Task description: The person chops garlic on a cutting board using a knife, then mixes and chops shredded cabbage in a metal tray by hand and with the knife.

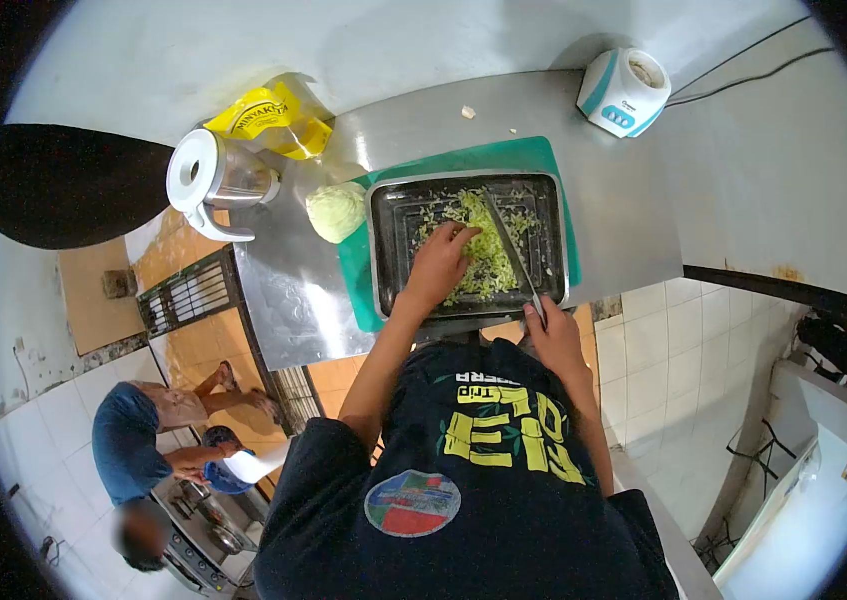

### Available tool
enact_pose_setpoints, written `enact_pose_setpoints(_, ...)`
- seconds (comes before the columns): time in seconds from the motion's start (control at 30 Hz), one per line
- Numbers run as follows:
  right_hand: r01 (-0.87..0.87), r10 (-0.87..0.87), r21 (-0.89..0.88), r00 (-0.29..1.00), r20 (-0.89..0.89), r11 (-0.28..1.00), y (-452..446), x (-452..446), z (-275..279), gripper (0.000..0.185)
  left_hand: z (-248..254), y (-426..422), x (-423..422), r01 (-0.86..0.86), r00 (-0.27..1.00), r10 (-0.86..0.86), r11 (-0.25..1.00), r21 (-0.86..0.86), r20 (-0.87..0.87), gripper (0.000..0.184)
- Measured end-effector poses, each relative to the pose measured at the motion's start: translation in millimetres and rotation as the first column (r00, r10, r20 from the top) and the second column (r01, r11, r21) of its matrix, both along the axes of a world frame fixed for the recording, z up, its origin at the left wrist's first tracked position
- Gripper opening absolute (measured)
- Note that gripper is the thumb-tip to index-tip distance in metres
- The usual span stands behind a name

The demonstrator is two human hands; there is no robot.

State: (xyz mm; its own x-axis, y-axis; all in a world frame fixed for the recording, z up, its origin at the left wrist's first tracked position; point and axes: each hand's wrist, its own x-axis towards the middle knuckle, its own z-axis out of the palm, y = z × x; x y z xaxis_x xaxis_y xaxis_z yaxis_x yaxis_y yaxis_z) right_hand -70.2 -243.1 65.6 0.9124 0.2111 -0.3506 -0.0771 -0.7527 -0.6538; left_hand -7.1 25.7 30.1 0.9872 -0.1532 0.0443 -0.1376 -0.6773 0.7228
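Observation:
My right hand (554, 335) is closed round the handle of a long kitchen knife (511, 240), whose blade slants up and left across the tray. In the dark rectangular tray (380, 255) lies a heap of finely chopped green cabbage (486, 262), with scattered bits around it. My left hand (440, 262) is over the tray's left half, fingers bent and their tips at the chopped cabbage beside the blade; whether they pinch any is too small to see. Under the tray is a green cutting board (355, 270). A pale cabbage piece (336, 211) sits at the board's left edge.
A blender jug (243, 180) and a yellow pouch (283, 122) stand at the back left of the metal table (293, 290). The blender base (626, 92) is at the back right, its cord along the wall. Another person (143, 440) is at a stove, lower left.

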Motion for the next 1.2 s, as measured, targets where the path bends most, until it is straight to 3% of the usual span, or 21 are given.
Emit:
enact_pose_setpoints(0.1, -0.014, 0.016, -0.062, 0.999, 0.040, 0.998, 4, 3, 8, 0.032, 30, 0, 1, -0.074, 0.996, 0.080, 0.988, -0.135, 0.040, 0.051)
enact_pose_setpoints(0.2, -0.007, 0.009, -0.076, 0.999, 0.030, 0.997, 0, 11, 11, 0.032, 27, 13, -1, -0.198, 0.980, 0.198, 0.980, 0.013, 0.002, 0.051)
enact_pose_setpoints(0.23, -0.008, 0.010, -0.093, 1.000, 0.014, 0.996, -5, 11, 13, 0.032, 20, 14, -1, -0.217, 0.967, 0.231, 0.967, 0.132, -0.106, 0.052)
enact_pose_setpoints(0.33, -0.035, 0.040, -0.057, 0.996, 0.083, 0.998, -16, 15, 8, 0.032, 7, 10, -3, -0.165, 0.960, 0.187, 0.979, 0.117, -0.210, 0.052)
enact_pose_setpoints(0.37, -0.053, 0.059, -0.073, 0.995, 0.077, 0.996, -18, 18, 8, 0.032, -6, 5, -4, -0.161, 0.983, 0.168, 0.982, 0.095, -0.076, 0.050)
enact_pose_setpoints(0.47, -0.098, 0.102, -0.085, 0.994, 0.043, 0.992, -11, 21, 18, 0.032, 12, -4, -2, -0.159, 0.985, 0.131, 0.941, -0.298, -0.111, 0.048)
enact_pose_setpoints(0.5, -0.115, 0.118, -0.077, 0.993, 0.029, 0.990, -11, 23, 22, 0.032, 13, -4, -2, -0.180, 0.982, 0.154, 0.936, -0.303, -0.108, 0.048)
enact_pose_setpoints(0.63, -0.117, 0.121, -0.073, 0.992, 0.045, 0.990, -18, 24, 13, 0.032, 14, -2, -4, -0.249, 0.968, 0.248, 0.968, -0.015, -0.042, 0.044)
enact_pose_setpoints(0.73, -0.128, 0.147, -0.122, 0.977, 0.157, 0.984, -25, 26, 6, 0.035, 10, -21, -2, -0.222, 0.975, 0.223, 0.973, 0.060, -0.005, 0.041)
enact_pose_setpoints(0.93, -0.161, 0.171, -0.127, 0.982, 0.074, 0.979, -27, 35, 17, 0.033, -11, -23, 8, -0.116, 0.993, 0.116, 0.993, 0.001, -0.019, 0.041)
enact_pose_setpoints(1.03, -0.137, 0.146, -0.080, 0.982, 0.121, 0.987, -27, 30, 11, 0.032, 2, -18, 1, -0.209, 0.966, 0.212, 0.977, -0.034, 0.147, 0.040)
enact_pose_setpoints(1.2, -0.145, 0.155, -0.110, 0.983, 0.096, 0.983, -28, 28, 5, 0.032, -2, -21, 1, -0.163, 0.972, 0.155, 0.986, 0.036, 0.176, 0.040)
